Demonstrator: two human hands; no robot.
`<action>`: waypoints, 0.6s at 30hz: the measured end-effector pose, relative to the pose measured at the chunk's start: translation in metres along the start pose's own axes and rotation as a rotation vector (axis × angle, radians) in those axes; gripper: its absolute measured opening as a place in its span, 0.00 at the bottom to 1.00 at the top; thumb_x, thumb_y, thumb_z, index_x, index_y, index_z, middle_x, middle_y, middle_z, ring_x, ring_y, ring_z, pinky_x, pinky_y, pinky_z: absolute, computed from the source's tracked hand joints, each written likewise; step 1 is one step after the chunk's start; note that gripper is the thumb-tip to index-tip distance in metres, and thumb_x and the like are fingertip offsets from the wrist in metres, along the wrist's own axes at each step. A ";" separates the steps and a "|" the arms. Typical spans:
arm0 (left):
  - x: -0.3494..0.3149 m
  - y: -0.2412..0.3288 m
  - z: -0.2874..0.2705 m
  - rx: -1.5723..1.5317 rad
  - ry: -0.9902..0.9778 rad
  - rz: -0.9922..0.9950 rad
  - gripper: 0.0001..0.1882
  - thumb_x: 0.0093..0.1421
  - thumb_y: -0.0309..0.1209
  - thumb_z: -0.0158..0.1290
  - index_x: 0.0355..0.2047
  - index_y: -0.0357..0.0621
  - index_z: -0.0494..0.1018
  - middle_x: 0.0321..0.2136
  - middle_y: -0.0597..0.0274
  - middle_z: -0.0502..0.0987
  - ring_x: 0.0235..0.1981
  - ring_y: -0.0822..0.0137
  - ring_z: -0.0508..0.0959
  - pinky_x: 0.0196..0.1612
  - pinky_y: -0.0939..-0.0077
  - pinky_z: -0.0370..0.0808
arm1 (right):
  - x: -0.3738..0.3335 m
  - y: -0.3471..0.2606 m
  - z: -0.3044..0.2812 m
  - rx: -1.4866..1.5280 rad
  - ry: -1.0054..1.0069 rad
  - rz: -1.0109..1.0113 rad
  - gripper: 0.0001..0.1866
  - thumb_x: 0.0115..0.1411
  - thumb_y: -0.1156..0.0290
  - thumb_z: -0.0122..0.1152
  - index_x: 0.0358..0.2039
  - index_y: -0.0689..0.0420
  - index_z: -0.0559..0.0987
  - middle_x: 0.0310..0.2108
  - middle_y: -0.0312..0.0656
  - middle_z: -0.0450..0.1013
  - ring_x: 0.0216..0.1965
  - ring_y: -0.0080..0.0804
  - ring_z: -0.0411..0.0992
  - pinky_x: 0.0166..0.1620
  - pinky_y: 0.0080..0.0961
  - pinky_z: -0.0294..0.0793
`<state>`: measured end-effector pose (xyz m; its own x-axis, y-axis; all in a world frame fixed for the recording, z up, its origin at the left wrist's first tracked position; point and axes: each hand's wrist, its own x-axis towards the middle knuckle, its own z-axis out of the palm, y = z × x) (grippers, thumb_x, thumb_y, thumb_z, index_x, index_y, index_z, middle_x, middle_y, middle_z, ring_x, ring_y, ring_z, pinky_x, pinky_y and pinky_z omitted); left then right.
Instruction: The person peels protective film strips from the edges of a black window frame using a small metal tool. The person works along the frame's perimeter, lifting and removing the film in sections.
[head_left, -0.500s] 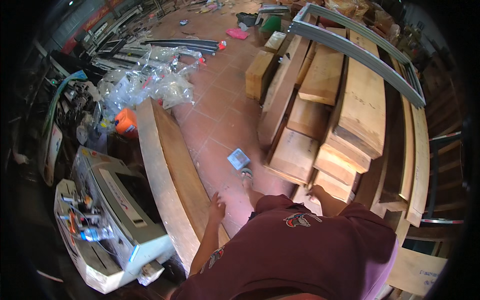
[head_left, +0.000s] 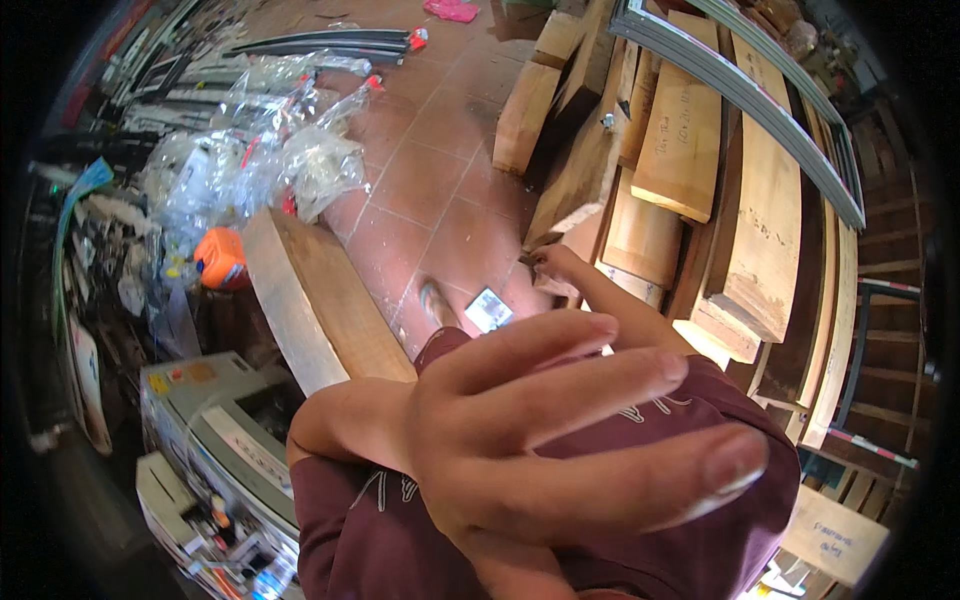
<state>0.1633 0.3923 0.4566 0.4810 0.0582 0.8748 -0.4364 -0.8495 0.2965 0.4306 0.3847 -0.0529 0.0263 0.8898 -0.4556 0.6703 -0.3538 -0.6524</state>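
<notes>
My left hand (head_left: 540, 430) is raised close to the camera, its fingers spread and nothing in them. It hides much of my maroon shirt (head_left: 350, 540) and part of the floor. Farther off, my right hand (head_left: 550, 265) reaches to the near end of a dark-faced wooden plank (head_left: 575, 185), fingers curled at its lower corner. That plank lies at the left side of a stack of thick timber, tilted against it. Beside the right hand sits a lighter wooden plank (head_left: 640, 235) within the stack.
Left of my legs stands a long thick beam (head_left: 330, 290). Beyond it are an orange jug (head_left: 220, 258), clear plastic wrapping (head_left: 290, 150) and a grey machine (head_left: 215, 400). A grey metal frame (head_left: 745, 90) lies across the timber. A small square packet (head_left: 488, 310) lies on the tiles.
My left hand has risen from beside the beam to near the camera. My right hand has moved from the stack's near end to the left plank's corner. The view has shifted.
</notes>
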 end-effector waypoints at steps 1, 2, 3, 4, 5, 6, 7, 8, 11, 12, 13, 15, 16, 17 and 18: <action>0.004 -0.021 -0.018 -0.055 0.025 0.043 0.31 0.62 0.27 0.57 0.64 0.34 0.61 0.53 0.42 0.76 0.53 0.52 0.78 0.56 0.60 0.74 | 0.013 -0.020 -0.016 0.005 0.022 0.042 0.21 0.56 0.68 0.65 0.52 0.53 0.81 0.36 0.47 0.83 0.34 0.40 0.81 0.41 0.36 0.79; 0.007 -0.049 -0.034 -0.103 0.032 0.070 0.31 0.62 0.26 0.57 0.64 0.34 0.62 0.53 0.42 0.76 0.52 0.52 0.79 0.55 0.61 0.75 | 0.031 -0.039 -0.027 0.021 0.038 0.077 0.23 0.57 0.70 0.64 0.55 0.53 0.80 0.36 0.46 0.83 0.34 0.37 0.81 0.40 0.33 0.79; 0.010 -0.079 -0.049 -0.143 0.038 0.080 0.30 0.62 0.26 0.57 0.63 0.34 0.62 0.53 0.42 0.76 0.52 0.52 0.79 0.55 0.61 0.75 | 0.047 -0.040 -0.027 0.018 0.001 0.170 0.21 0.58 0.70 0.64 0.53 0.54 0.81 0.38 0.46 0.83 0.36 0.37 0.81 0.42 0.34 0.79; 0.018 -0.107 -0.058 -0.193 0.024 0.108 0.30 0.62 0.25 0.57 0.63 0.33 0.63 0.53 0.42 0.76 0.51 0.53 0.79 0.54 0.62 0.75 | 0.062 -0.037 -0.033 0.042 0.063 0.174 0.20 0.57 0.69 0.63 0.52 0.52 0.82 0.36 0.47 0.83 0.35 0.40 0.81 0.41 0.36 0.79; 0.025 -0.136 -0.066 -0.255 0.006 0.129 0.29 0.61 0.25 0.57 0.62 0.33 0.63 0.53 0.42 0.77 0.51 0.53 0.79 0.54 0.62 0.76 | 0.061 -0.024 -0.025 0.075 0.119 0.193 0.20 0.57 0.67 0.63 0.51 0.50 0.82 0.35 0.48 0.82 0.34 0.42 0.81 0.40 0.39 0.79; 0.033 -0.162 -0.074 -0.294 -0.005 0.142 0.29 0.61 0.24 0.57 0.62 0.33 0.64 0.52 0.43 0.77 0.50 0.53 0.79 0.53 0.63 0.76 | 0.062 -0.020 -0.021 0.093 0.155 0.198 0.20 0.56 0.66 0.62 0.51 0.48 0.83 0.34 0.50 0.82 0.34 0.45 0.81 0.39 0.41 0.79; 0.039 -0.187 -0.082 -0.328 -0.009 0.154 0.28 0.61 0.24 0.57 0.61 0.33 0.65 0.52 0.43 0.77 0.50 0.54 0.80 0.53 0.63 0.77 | 0.064 -0.027 -0.026 0.132 0.215 0.255 0.20 0.57 0.65 0.62 0.51 0.47 0.83 0.34 0.50 0.82 0.34 0.46 0.81 0.39 0.42 0.79; 0.046 -0.212 -0.090 -0.367 -0.012 0.164 0.27 0.61 0.23 0.57 0.61 0.33 0.65 0.52 0.43 0.77 0.49 0.54 0.80 0.52 0.63 0.77 | 0.059 -0.035 -0.028 0.172 0.272 0.321 0.20 0.57 0.64 0.61 0.51 0.46 0.83 0.35 0.50 0.82 0.35 0.47 0.81 0.40 0.43 0.79; 0.071 -0.286 -0.100 -0.502 -0.014 0.198 0.26 0.61 0.22 0.56 0.59 0.32 0.67 0.51 0.43 0.77 0.48 0.55 0.81 0.51 0.65 0.78 | 0.053 -0.048 -0.039 0.156 0.461 0.474 0.21 0.58 0.61 0.61 0.54 0.42 0.81 0.38 0.50 0.82 0.38 0.50 0.80 0.43 0.45 0.79; 0.079 -0.309 -0.103 -0.537 -0.010 0.205 0.25 0.61 0.22 0.56 0.59 0.32 0.68 0.51 0.43 0.78 0.48 0.55 0.81 0.50 0.65 0.78 | 0.057 -0.052 -0.041 0.125 0.519 0.512 0.22 0.58 0.60 0.61 0.55 0.41 0.81 0.39 0.50 0.81 0.40 0.51 0.80 0.44 0.46 0.79; 0.086 -0.335 -0.096 -0.595 -0.023 0.211 0.25 0.61 0.21 0.56 0.58 0.31 0.68 0.51 0.43 0.78 0.47 0.55 0.81 0.50 0.66 0.79 | 0.061 -0.054 -0.040 0.187 0.551 0.605 0.23 0.58 0.59 0.62 0.56 0.41 0.80 0.40 0.50 0.81 0.41 0.52 0.80 0.45 0.46 0.79; 0.097 -0.364 -0.058 -0.509 -0.133 0.179 0.24 0.60 0.20 0.56 0.58 0.31 0.70 0.50 0.43 0.78 0.46 0.56 0.82 0.49 0.67 0.79 | 0.128 -0.049 -0.048 0.341 0.537 0.597 0.25 0.58 0.58 0.62 0.57 0.41 0.79 0.42 0.51 0.81 0.43 0.52 0.80 0.48 0.47 0.78; 0.105 -0.397 -0.054 -0.595 -0.128 0.180 0.23 0.60 0.20 0.56 0.57 0.31 0.70 0.50 0.43 0.78 0.46 0.56 0.82 0.48 0.67 0.80 | 0.120 -0.037 -0.050 0.375 0.586 0.671 0.25 0.58 0.58 0.62 0.58 0.41 0.79 0.43 0.51 0.81 0.44 0.52 0.80 0.48 0.46 0.78; 0.110 -0.432 -0.042 -0.669 -0.127 0.171 0.23 0.60 0.19 0.56 0.57 0.31 0.71 0.50 0.43 0.78 0.45 0.57 0.82 0.48 0.68 0.80 | 0.110 -0.034 -0.048 0.410 0.632 0.738 0.25 0.58 0.57 0.62 0.58 0.41 0.78 0.43 0.51 0.81 0.44 0.52 0.79 0.49 0.46 0.78; 0.111 -0.465 -0.033 -0.674 -0.144 0.125 0.22 0.60 0.19 0.56 0.56 0.30 0.71 0.50 0.44 0.78 0.45 0.57 0.82 0.48 0.68 0.80 | 0.118 -0.036 -0.050 0.440 0.643 0.751 0.26 0.58 0.57 0.62 0.58 0.41 0.78 0.44 0.51 0.80 0.44 0.52 0.79 0.50 0.45 0.78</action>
<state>0.3950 0.8106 0.4287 0.4719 -0.1279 0.8723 -0.8492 -0.3320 0.4107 0.4463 0.5164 -0.0528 0.7895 0.3414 -0.5100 -0.0014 -0.8300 -0.5578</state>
